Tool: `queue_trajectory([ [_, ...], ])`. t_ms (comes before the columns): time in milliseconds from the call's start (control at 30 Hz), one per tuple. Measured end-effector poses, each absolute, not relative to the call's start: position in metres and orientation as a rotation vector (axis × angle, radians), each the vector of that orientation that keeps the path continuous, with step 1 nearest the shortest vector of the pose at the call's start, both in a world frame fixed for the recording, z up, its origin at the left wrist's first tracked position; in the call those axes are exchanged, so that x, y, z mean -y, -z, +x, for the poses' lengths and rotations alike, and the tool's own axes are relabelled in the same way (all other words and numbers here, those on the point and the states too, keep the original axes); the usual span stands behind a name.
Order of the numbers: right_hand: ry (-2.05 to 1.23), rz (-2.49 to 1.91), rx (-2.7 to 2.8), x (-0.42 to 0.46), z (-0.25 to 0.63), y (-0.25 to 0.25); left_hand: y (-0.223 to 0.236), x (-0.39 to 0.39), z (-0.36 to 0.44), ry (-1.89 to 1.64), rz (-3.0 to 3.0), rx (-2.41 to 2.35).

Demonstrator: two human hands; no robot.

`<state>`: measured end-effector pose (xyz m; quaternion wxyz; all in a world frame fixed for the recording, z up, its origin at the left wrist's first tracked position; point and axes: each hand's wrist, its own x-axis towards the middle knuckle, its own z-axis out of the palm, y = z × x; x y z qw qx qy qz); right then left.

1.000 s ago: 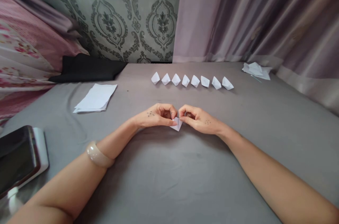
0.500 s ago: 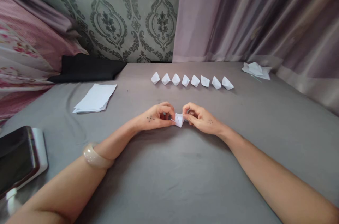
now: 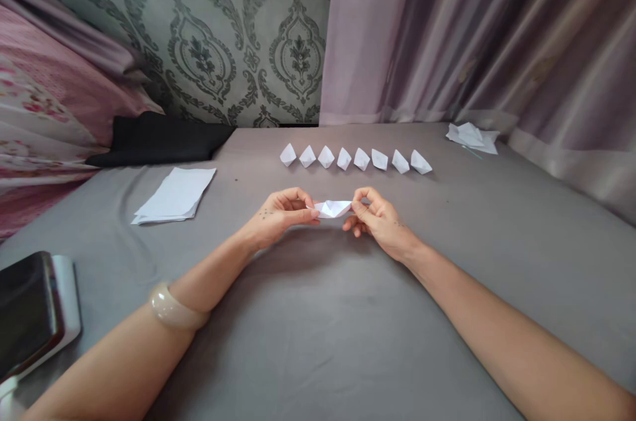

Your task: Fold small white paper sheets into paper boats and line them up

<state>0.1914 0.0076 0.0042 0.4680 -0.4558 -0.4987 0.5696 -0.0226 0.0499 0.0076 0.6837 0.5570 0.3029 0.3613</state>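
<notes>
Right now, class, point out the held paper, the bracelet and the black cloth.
Held paper [image 3: 334, 210]: head view, folded middle.
Bracelet [image 3: 175, 311]: head view, band's middle.
Black cloth [image 3: 159, 141]: head view, its middle.

paper boat [image 3: 334, 210] between fingers [image 3: 301, 216]; boat row [image 3: 362, 159] behind; paper stack [image 3: 175, 194] left; paper pile [image 3: 471, 136] far right

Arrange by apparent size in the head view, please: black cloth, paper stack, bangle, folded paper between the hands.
1. Black cloth
2. Paper stack
3. Bangle, though nearer the camera
4. Folded paper, its ends partly hidden
</notes>
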Motion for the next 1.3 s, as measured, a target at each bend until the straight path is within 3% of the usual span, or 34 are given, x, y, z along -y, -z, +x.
queue_trajectory([
  [267,-1.382,-1.077,1.118,-0.005,0.182,-0.004,-0.008,-0.05,-0.022,-0.859,1.14,-0.649],
  [533,-1.248,-1.162,1.281,-0.003,0.189,-0.004,-0.009,-0.041,-0.02,-0.854,1.438,-0.62],
  [1300,-0.431,-1.14,1.989,0.011,0.176,0.007,0.007,-0.043,-0.01,-0.827,1.04,-0.914],
])
